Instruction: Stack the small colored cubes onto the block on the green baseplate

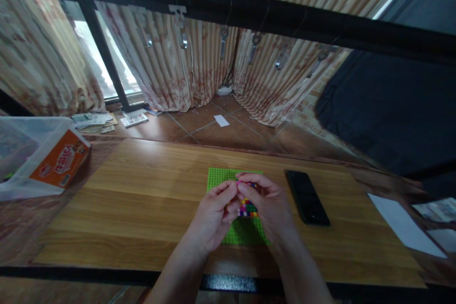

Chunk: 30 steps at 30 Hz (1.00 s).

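Close together over a lime green studded baseplate [233,176], my left hand [217,206] and my right hand [272,204] meet at the fingertips. Between them is a small block of many-coloured toy bricks [247,209], with red, yellow, green, purple and white studs showing. Both hands have their fingers bent around this block, the thumbs pressed near its top edge. A pink piece [239,182] shows at the thumb tips. My fingers hide much of the block, and the hands cover the middle of the baseplate.
On the wooden tabletop [142,209] a black phone [308,198] lies right of the baseplate. A clear plastic bin [21,152] with an orange label stands at the left. White paper [404,223] lies at the right. A dark bar [213,2] with hanging hooks crosses above.
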Each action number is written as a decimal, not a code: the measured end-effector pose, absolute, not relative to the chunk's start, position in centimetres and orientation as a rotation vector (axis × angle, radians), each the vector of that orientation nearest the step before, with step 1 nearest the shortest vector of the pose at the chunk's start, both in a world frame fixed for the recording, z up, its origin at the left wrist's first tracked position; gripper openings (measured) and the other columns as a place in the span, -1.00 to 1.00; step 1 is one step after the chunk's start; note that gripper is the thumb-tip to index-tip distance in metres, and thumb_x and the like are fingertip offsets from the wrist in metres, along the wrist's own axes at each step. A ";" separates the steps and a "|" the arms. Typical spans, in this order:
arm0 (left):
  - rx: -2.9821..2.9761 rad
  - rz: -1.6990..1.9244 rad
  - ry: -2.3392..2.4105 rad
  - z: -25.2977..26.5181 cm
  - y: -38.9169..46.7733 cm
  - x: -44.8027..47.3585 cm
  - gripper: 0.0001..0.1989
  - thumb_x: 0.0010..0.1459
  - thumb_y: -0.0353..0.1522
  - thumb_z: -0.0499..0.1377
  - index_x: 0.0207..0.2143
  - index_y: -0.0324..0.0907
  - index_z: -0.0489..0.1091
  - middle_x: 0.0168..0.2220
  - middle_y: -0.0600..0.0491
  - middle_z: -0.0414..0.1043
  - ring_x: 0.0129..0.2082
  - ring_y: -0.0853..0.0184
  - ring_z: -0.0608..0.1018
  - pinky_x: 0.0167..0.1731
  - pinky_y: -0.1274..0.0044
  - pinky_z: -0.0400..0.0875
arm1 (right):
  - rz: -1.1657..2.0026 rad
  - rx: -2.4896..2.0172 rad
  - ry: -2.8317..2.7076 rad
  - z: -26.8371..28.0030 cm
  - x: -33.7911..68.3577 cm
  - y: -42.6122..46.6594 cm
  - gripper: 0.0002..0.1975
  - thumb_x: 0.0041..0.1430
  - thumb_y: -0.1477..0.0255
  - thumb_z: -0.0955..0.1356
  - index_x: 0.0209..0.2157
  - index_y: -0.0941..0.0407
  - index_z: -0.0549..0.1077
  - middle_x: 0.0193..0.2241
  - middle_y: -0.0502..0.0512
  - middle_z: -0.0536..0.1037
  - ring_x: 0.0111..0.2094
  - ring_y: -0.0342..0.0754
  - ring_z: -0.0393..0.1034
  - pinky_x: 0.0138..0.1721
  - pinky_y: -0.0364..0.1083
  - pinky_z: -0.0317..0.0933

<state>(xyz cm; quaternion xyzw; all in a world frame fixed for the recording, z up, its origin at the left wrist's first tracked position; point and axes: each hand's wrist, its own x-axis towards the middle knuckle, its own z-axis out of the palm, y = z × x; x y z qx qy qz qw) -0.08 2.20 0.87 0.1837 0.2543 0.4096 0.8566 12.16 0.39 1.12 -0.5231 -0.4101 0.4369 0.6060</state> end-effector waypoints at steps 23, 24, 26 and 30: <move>0.400 0.971 0.747 0.5 3.6 -1.1 -0.81 -0.02 -0.39 0.34 -0.43 -0.32 0.40 -0.53 0.15 0.26 -0.66 0.65 0.12 -0.76 0.75 -0.10 | 0.738 -1.393 -0.843 0.3 18.1 0.8 -0.90 -0.12 0.34 0.51 -0.48 0.04 0.63 -0.43 0.03 0.65 -0.32 -0.04 0.50 -0.18 -0.03 0.33; 0.379 0.979 0.770 0.3 3.7 -1.1 -0.83 0.01 -0.40 0.32 -0.43 -0.32 0.40 -0.53 0.15 0.26 -0.66 0.65 0.12 -0.76 0.75 -0.10 | 0.765 -1.419 -0.859 -0.3 18.4 1.0 -0.89 -0.12 0.33 0.51 -0.48 0.05 0.63 -0.43 0.04 0.65 -0.31 -0.03 0.51 -0.17 -0.02 0.33; 0.351 0.975 0.796 0.2 3.8 -1.1 -0.86 0.05 -0.41 0.28 -0.43 -0.32 0.39 -0.52 0.14 0.26 -0.66 0.65 0.12 -0.77 0.75 -0.09 | 0.821 -1.456 -0.902 -1.3 18.4 1.3 -0.87 -0.12 0.31 0.50 -0.48 0.07 0.63 -0.43 0.06 0.65 -0.31 -0.01 0.51 -0.17 -0.01 0.33; 0.354 0.941 0.789 0.3 3.6 -0.9 -0.88 0.06 -0.43 0.27 -0.41 -0.33 0.39 -0.51 0.14 0.28 -0.66 0.65 0.13 -0.77 0.75 -0.07 | 0.853 -1.457 -0.966 -2.5 17.9 1.9 -0.85 -0.10 0.30 0.49 -0.46 0.07 0.63 -0.42 0.06 0.65 -0.29 -0.01 0.51 -0.13 0.01 0.32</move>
